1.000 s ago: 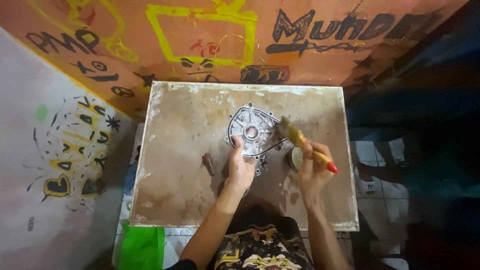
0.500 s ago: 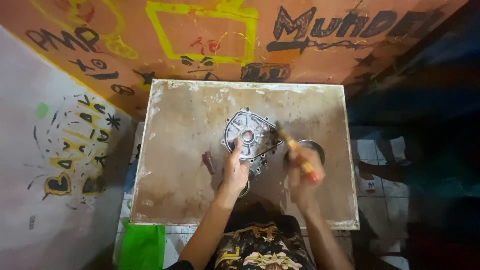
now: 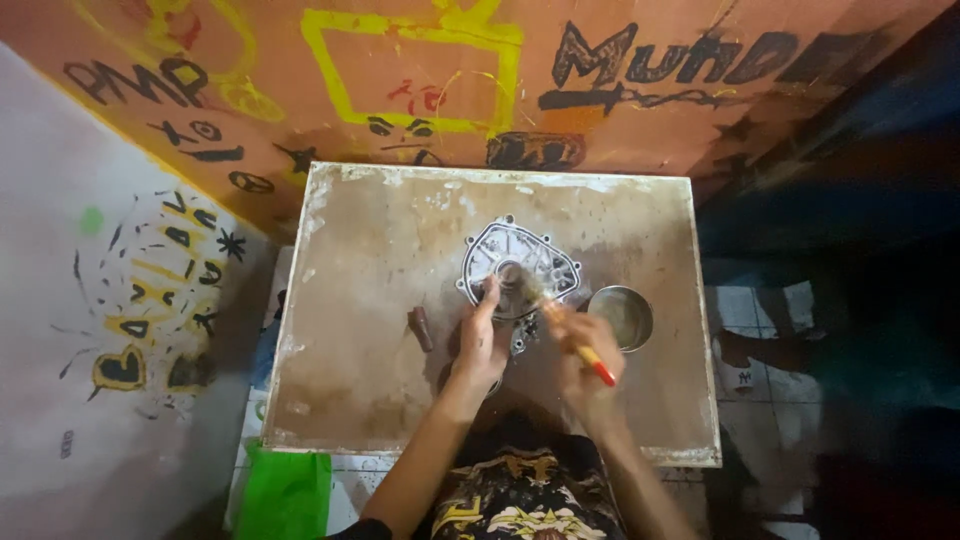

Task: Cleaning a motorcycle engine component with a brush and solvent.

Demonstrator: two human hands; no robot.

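From the head view, my left hand (image 3: 480, 345) pressed on the metal engine cover (image 3: 520, 270), mid-worktop (image 3: 370, 240) toward the far edge; my right hand's (image 3: 585, 355) grip was closed around a brush (image 3: 565, 335). A careless sweep could tip the round metal bowl (image 3: 620, 317) beside it. Behind stood an orange wall (image 3: 650, 130) with a yellow painted square.

Dull cast-metal cover (image 3: 520, 272), stained board (image 3: 370, 250)
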